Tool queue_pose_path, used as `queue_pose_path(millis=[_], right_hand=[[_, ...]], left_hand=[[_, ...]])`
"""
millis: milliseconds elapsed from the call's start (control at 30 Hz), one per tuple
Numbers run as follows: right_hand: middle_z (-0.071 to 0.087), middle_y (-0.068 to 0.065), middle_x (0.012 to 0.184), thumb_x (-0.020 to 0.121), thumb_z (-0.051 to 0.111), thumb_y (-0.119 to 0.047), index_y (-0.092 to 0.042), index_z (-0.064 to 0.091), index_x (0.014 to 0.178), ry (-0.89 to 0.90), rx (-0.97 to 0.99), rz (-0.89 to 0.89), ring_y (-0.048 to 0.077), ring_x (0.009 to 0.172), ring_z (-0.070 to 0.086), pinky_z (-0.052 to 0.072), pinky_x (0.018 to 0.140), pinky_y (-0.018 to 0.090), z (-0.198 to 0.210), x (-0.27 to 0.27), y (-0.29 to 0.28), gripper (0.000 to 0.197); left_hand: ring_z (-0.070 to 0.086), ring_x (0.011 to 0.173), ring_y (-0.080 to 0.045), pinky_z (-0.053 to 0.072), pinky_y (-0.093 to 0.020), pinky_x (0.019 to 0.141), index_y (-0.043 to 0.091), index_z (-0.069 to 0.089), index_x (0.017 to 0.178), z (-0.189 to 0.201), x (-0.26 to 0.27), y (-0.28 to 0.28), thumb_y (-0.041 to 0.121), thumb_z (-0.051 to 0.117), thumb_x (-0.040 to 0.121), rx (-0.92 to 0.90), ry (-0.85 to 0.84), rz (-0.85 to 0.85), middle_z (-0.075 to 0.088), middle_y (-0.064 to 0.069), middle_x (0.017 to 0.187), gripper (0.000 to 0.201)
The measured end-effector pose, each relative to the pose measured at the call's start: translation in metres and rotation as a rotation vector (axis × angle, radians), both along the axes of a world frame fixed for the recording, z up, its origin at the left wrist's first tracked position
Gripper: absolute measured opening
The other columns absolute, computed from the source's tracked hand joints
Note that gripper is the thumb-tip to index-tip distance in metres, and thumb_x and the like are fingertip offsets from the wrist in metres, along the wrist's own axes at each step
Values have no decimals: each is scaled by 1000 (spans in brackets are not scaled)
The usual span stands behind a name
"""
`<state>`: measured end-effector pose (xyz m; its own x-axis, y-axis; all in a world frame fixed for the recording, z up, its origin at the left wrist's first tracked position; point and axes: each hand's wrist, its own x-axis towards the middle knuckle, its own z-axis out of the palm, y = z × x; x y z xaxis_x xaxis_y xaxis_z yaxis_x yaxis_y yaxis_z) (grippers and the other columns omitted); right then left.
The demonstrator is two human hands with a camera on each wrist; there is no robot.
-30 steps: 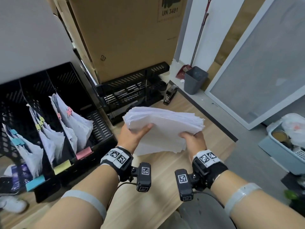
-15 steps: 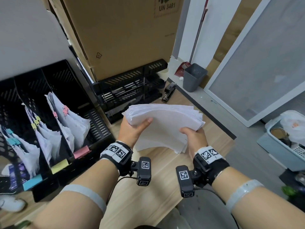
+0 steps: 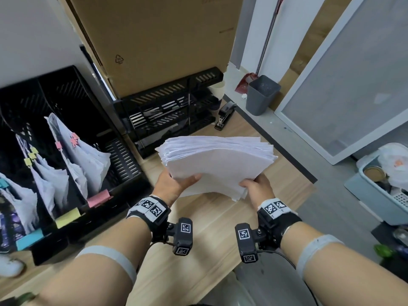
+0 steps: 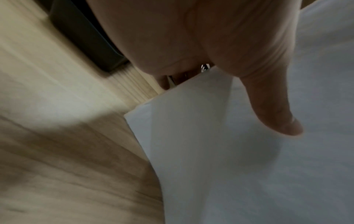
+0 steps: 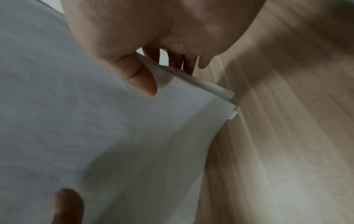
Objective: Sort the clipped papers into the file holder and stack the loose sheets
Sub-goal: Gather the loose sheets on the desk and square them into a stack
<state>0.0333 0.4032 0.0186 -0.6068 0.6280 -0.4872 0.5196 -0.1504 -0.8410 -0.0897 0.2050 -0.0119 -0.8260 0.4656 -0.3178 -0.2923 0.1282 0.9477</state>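
Both hands, left hand and right hand, grasp the floppy, slippery paper stack at its near corners, thumbs on top, each grip supporting underneath.

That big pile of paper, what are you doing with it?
Both hands, left hand and right hand, hold a thick stack of loose sheets above the wooden desk. The clipped papers already stand in the black file holder at the left.
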Motion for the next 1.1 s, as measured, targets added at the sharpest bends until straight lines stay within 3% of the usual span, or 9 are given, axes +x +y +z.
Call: queue_pose_path(millis=[167,300,467,567,633,700,800,933,1100], right_hand=[[66,8,95,82,61,2,-3,62,110,-99,16,57,26,91,61,42,60,19,-23,3,-2,28],[66,13,87,79,61,3,5,65,98,-195,35,163,29,84,61,44,59,20,-29,7,1,19],[65,-2,77,83,63,-2,-12,65,93,-107,74,77,13,72,60,40,55,19,-21,10,9,14],[67,0,86,81,68,-7,-16,66,101,-75,22,-4,16,77,62,42,56,22,-15,5,11,22],[66,6,93,82,65,-2,-12,63,106,-79,14,24,24,83,62,41,53,22,-11,1,14,26],[64,10,95,83,60,1,-10,58,105,-111,41,113,26,84,59,40,51,22,-4,-2,18,25],[68,14,95,80,66,-6,-5,62,102,-162,95,295,23,83,64,50,61,23,5,-4,24,22],[70,2,102,76,81,-16,-19,64,100,-187,101,544,22,102,66,48,86,27,29,-6,27,30],[66,-10,89,90,66,-36,-20,57,102,-239,111,878,11,69,63,50,59,12,75,-14,2,22]], left_hand=[[73,96,-9,54,-13,77,11,64,118,-8,7,6,17,89,71,-15,-3,42,77,1,103,53],[73,101,-16,55,-25,84,7,66,119,-12,9,5,35,95,59,-28,-10,13,78,-2,106,71],[73,90,-3,55,-30,90,22,74,100,5,3,8,25,90,69,-112,30,22,77,12,92,35],[60,52,6,49,-10,60,-16,63,90,16,2,17,24,88,73,-110,62,53,71,-7,66,50],[48,41,-5,34,-12,45,-29,49,91,22,7,19,14,82,80,-120,98,48,58,-23,79,55],[58,61,-9,49,-16,60,-2,71,84,22,7,18,20,83,79,-157,67,27,67,-12,65,26],[72,102,-24,56,-47,96,37,76,96,33,6,10,39,89,68,-113,47,49,77,0,103,31],[72,101,-36,54,-57,95,19,79,94,56,2,0,35,89,65,-32,-43,122,77,-11,105,34],[71,91,-33,56,-52,91,-1,73,102,95,-4,-20,17,77,85,-48,-37,198,75,-21,105,25]])
